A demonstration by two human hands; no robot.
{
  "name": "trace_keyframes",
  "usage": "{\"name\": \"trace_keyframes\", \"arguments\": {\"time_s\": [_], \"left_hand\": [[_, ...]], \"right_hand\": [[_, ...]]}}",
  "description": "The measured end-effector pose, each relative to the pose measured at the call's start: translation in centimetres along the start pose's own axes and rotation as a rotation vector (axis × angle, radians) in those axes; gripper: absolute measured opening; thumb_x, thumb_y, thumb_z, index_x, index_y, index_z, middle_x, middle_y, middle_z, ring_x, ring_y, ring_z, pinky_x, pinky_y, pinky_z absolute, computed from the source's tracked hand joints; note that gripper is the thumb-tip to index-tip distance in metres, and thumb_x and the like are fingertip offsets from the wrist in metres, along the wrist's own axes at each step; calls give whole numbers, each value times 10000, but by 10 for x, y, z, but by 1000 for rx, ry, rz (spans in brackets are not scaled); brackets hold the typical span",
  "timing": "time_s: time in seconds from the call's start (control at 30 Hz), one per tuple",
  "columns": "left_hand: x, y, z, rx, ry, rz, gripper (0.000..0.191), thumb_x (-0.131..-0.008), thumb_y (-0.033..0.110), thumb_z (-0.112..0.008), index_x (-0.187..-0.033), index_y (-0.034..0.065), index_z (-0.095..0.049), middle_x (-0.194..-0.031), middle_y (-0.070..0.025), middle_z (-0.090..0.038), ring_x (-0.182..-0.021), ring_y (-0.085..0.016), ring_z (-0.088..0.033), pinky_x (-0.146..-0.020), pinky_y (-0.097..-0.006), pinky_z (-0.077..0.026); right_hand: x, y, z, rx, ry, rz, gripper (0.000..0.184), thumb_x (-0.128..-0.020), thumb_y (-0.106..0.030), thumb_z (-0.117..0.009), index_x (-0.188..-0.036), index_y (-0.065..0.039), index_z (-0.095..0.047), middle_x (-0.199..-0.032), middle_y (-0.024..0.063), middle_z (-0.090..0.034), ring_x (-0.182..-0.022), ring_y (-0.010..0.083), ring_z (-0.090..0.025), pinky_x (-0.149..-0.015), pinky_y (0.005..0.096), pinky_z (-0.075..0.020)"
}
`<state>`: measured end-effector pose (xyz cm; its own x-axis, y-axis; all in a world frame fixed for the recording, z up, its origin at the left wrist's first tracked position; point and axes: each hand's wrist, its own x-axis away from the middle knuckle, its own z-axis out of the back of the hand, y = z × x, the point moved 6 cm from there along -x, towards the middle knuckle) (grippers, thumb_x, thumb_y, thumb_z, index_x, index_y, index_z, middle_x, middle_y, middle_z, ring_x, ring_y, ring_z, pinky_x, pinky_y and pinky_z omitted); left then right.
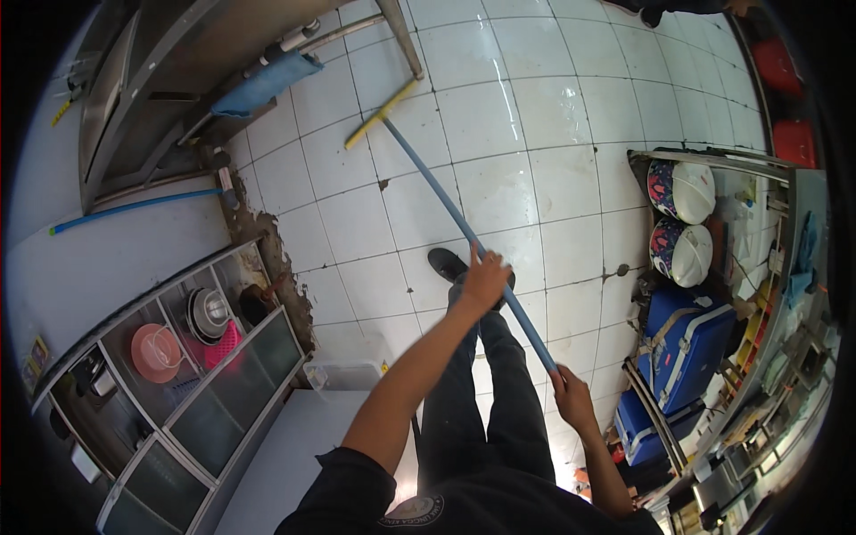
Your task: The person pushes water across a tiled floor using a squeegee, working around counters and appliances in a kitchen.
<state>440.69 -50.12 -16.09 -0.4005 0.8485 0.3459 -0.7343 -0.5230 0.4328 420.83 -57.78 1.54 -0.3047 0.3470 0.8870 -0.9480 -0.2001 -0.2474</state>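
Note:
Both my hands grip the long blue-grey pole of a floor squeegee [431, 177]. My left hand [486, 279] wraps the pole around its middle, over my dark shoes. Lower in the view, my right hand [574, 401] holds the pole near its end. The yellow squeegee head [363, 132] rests on the white tiled floor [481, 127] ahead of me. One end of that head is at the foot of a metal table leg [403, 40], though contact cannot be made out. Shiny streaks on the tiles look wet.
To the left stands a glass-fronted cabinet [234, 401] with bowls and a pink basket. A metal sink stand [154, 87] with a blue cloth [267, 83] occupies the upper left. Blue cooler boxes [689, 354] and two white-lidded containers [692, 190] line the right. Another person's shoe [650, 17] shows at the top.

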Motion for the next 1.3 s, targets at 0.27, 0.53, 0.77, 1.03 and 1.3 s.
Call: {"name": "trace_keyframes", "arguments": {"time_s": [0.27, 0.53, 0.77, 1.03, 1.3], "left_hand": [[43, 95, 11, 37, -33, -315, 419, -743, 58, -560, -1153, 139, -596, -838, -16, -557, -925, -183, -521, -1107, -502, -176], [160, 205, -10, 131, -124, -588, 306, -779, 160, -526, -1071, 111, -606, -811, -2, -595, -890, -170, -547, -904, -345, -378], [318, 230, -50, 290, -401, -818, 66, -751, 186, -574, -727, 162, -631, -702, 18, -597, -854, -162, -551, -869, -355, -378], [274, 122, -87, 150, -475, -798, 31, -705, 149, -580, -697, 170, -602, -734, 7, -572, -862, -164, -540, -814, -299, -400], [94, 34, -45, -18, -292, -814, 40, -675, 128, -601, -693, 160, -616, -702, -3, -576, -831, -180, -553, -821, -332, -405]], "right_hand": [[82, 84, -4, -168, 27, -54, 343, -922, -270, -518, -1142, -11, -566, -509, 121, -515, -431, 162, -506, -446, 332, -377], [226, 202, -88, -220, 106, -282, 302, -914, -289, -529, -798, -11, -553, -497, 68, -530, -435, 125, -527, -420, 290, -389], [349, 215, -201, -179, 77, -563, 344, -916, -305, -510, -767, 2, -546, -507, 142, -530, -456, 236, -556, -448, 370, -407], [282, 133, -290, -164, 138, -538, 361, -919, -309, -498, -759, 12, -543, -524, 188, -534, -486, 315, -576, -477, 415, -418], [117, 10, -203, -290, 171, -315, 433, -936, -393, -425, -796, 5, -524, -688, 283, -561, -715, 487, -546, -631, 548, -400]]}}
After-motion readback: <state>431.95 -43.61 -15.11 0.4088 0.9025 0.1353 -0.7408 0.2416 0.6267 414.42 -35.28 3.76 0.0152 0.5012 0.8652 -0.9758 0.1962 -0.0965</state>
